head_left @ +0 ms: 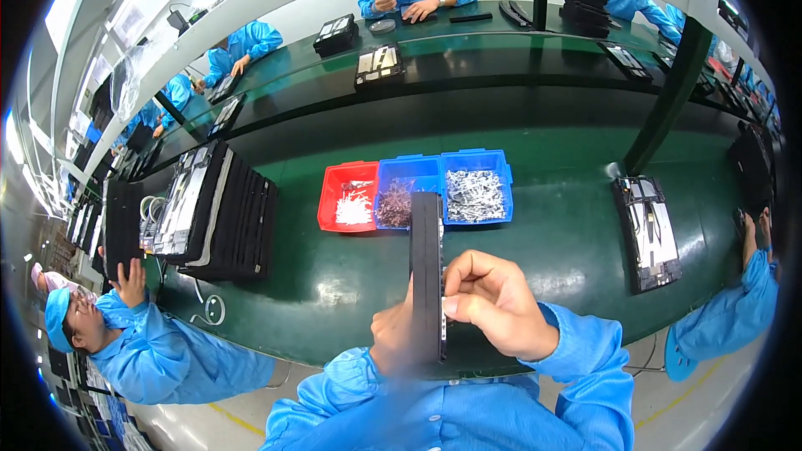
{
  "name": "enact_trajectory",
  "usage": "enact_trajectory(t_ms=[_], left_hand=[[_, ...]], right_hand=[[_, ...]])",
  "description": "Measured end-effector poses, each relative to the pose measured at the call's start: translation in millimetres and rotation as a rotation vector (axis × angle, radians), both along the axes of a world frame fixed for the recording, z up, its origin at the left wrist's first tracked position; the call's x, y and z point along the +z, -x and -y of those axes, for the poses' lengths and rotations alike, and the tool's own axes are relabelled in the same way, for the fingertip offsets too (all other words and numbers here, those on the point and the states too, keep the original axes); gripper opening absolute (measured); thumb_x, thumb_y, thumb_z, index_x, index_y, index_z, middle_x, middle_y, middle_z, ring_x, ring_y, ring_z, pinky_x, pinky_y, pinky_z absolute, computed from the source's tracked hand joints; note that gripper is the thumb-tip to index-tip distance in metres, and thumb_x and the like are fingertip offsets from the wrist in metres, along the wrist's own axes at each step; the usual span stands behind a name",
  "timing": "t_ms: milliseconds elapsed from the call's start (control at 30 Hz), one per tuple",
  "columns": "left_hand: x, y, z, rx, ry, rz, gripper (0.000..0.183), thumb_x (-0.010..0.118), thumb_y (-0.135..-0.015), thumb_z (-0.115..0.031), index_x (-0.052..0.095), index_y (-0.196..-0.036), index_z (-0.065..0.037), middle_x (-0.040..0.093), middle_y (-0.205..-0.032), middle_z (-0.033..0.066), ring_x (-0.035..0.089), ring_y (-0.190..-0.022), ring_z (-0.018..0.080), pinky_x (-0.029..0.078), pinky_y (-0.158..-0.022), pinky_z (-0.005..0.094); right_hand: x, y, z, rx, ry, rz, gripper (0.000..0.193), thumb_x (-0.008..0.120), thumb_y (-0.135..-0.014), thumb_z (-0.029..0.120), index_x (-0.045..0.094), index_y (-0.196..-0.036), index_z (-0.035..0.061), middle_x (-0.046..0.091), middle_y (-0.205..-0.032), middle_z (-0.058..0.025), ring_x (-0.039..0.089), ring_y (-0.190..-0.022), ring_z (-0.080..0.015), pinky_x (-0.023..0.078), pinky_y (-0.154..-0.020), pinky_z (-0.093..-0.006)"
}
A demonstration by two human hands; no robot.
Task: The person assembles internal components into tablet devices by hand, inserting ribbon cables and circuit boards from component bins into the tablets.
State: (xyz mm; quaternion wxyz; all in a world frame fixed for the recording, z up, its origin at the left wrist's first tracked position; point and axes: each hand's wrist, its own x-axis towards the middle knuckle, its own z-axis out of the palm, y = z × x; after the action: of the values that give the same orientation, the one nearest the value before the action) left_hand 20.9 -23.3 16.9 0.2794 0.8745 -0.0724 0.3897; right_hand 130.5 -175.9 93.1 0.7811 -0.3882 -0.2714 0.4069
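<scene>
Upright in front of my chest stands a flat black electronic unit (pixel 427 276), seen edge-on, with small metallic parts along its right side. My left hand (pixel 391 332) grips it from the left; most of those fingers are hidden behind it. On the other side, my right hand (pixel 499 305) has thumb and index finger pinched together against the unit's edge. A tiny whitish bit shows at those fingertips, too small to name. Just beyond the unit are a red bin (pixel 325 200) of small white pieces, a blue bin (pixel 408 164) of brownish pieces and another blue bin (pixel 507 169) of silvery pieces.
A stack of black units (pixel 242 217) stands left on the green table (pixel 326 301). One open unit (pixel 647 234) lies right, near a green post (pixel 672 96). A co-worker (pixel 159 351) handles a panel at left; others in blue work across the table and at right.
</scene>
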Motion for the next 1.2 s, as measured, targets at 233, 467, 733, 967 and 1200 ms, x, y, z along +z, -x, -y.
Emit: enact_trajectory(t_ms=[233, 467, 733, 967, 1200], left_hand=[[-9.1, -0.5, 0.3, 0.006, -0.026, 0.014, 0.068, 0.073, -0.087, -0.003, 0.046, -0.148, 0.009, 0.073, -0.077, 0.0071, 0.071, -0.059, 0.0158, 0.055, -0.051, 0.0279], [-14.9, 0.3, 1.3, 0.025, -0.037, -0.015, 0.070, 0.075, -0.085, -0.006, 0.047, -0.147, 0.009, 0.073, -0.075, 0.0057, 0.072, -0.060, 0.0164, 0.056, -0.052, 0.0274], [-0.8, 0.5, -0.7, -0.041, 0.015, -0.060, 0.069, 0.074, -0.083, -0.004, 0.049, -0.146, 0.008, 0.074, -0.078, 0.0044, 0.073, -0.061, 0.0162, 0.057, -0.054, 0.0283], [-6.7, 0.8, 1.9, 0.016, -0.011, 0.001, 0.068, 0.073, -0.083, 0.000, 0.048, -0.145, 0.013, 0.073, -0.075, 0.0075, 0.070, -0.056, 0.0150, 0.054, -0.050, 0.0278], [-8.6, -2.3, 0.9, 0.004, -0.041, 0.047, 0.065, 0.073, -0.084, 0.001, 0.048, -0.143, 0.016, 0.072, -0.072, 0.0087, 0.069, -0.054, 0.0148, 0.053, -0.048, 0.0269]], right_hand=[[0.2, 2.1, 2.4, -0.009, -0.006, -0.026, 0.016, 0.061, -0.092, -0.003, 0.053, -0.104, 0.0010, 0.064, -0.103, -0.0061, 0.063, -0.095, -0.0094, 0.053, -0.084, -0.0282], [-13.0, 18.2, 1.8, -0.028, -0.059, -0.056, 0.030, 0.062, -0.088, -0.004, 0.045, -0.111, 0.0044, 0.053, -0.108, -0.0048, 0.056, -0.098, -0.0098, 0.048, -0.086, -0.0290], [-19.4, 24.7, -3.6, -0.061, -0.197, -0.017, 0.041, 0.067, -0.086, -0.003, 0.044, -0.120, 0.0053, 0.049, -0.112, -0.0045, 0.051, -0.104, -0.0122, 0.043, -0.094, -0.0315], [-11.5, 13.2, -1.7, -0.084, -0.035, -0.053, 0.026, 0.065, -0.091, -0.001, 0.053, -0.114, 0.0010, 0.057, -0.105, -0.0040, 0.053, -0.095, -0.0079, 0.047, -0.086, -0.0264], [-7.9, 8.5, 0.9, -0.045, -0.025, -0.057, 0.024, 0.064, -0.090, -0.001, 0.053, -0.111, 0.0011, 0.058, -0.106, -0.0050, 0.054, -0.094, -0.0080, 0.049, -0.084, -0.0258]])
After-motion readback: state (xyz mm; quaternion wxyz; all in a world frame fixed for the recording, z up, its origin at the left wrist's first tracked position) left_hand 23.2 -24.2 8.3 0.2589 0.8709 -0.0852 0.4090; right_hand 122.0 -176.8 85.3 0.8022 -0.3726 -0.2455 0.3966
